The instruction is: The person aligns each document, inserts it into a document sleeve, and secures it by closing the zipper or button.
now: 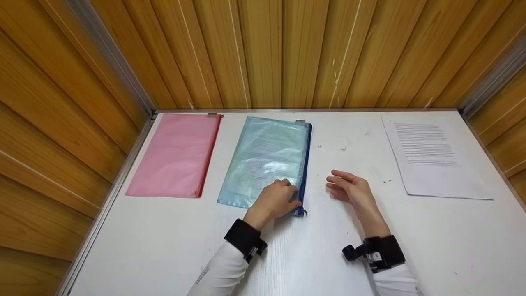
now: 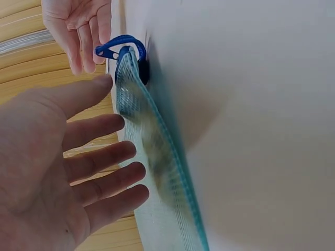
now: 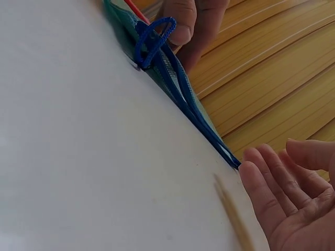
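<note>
Two hands, two zip folders, one batch of loose paper on one white table (image 1: 144, 246). Blue folder (image 1: 263, 152) lay flat mid-table, one dark blue zip (image 1: 306, 164) along its right edge, one cord loop (image 2: 126, 39) at the near end; printed lines showed through the plastic. Left hand (image 1: 274, 199) was over its near right corner, four fingers and thumb extended, not grasping; couldn't tell if it touched the plastic. Right hand (image 1: 354, 190) was empty, fingers loosely extended, just right of the zip, clear of the folder. Pink folder (image 1: 172, 156), one red zip (image 1: 211, 156), lay flat to the left. Paper (image 1: 431, 176) sat far right, two printed blocks on top, sheet count not readable. Two black straps (image 1: 242, 238), one per wrist.
</note>
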The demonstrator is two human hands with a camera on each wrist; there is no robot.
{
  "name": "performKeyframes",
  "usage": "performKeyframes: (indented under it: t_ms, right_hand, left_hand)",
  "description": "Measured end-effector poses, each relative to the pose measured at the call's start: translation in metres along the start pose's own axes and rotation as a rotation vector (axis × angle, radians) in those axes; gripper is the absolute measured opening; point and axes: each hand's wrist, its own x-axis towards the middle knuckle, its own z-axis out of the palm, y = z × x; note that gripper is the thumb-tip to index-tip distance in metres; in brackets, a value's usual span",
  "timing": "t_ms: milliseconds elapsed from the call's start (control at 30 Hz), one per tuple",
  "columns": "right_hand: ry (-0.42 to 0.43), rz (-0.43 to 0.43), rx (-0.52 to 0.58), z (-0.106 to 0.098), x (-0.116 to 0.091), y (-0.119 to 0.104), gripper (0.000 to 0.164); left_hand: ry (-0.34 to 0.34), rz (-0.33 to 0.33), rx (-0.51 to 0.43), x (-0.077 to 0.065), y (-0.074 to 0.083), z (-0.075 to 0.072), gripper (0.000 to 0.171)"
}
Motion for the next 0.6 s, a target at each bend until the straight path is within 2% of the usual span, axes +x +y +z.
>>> performKeyframes:
  t_ms: [167, 333, 433, 600]
  right_hand:
    - [-0.016, -0.012, -0.005, -0.005, -0.002, 0.001, 0.053]
    - [-0.023, -0.032, -0.107, -0.01, -0.004, 0.001, 0.054]
    - [-0.037, -0.058, -0.176, -0.012, -0.005, 0.001, 0.054]
    - [-0.047, -0.073, -0.222, -0.011, -0.006, 0.0, 0.054]
  left_hand:
    - [-0.054, 0.002, 0.019, -0.007, -0.005, -0.002, 0.05]
    - [-0.099, 0.021, 0.028, -0.009, -0.01, 0.002, 0.068]
    - [-0.101, 0.035, 0.049, -0.01, -0.012, 0.003, 0.073]
    - [-0.085, 0.042, 0.07, -0.01, -0.013, 0.003, 0.072]
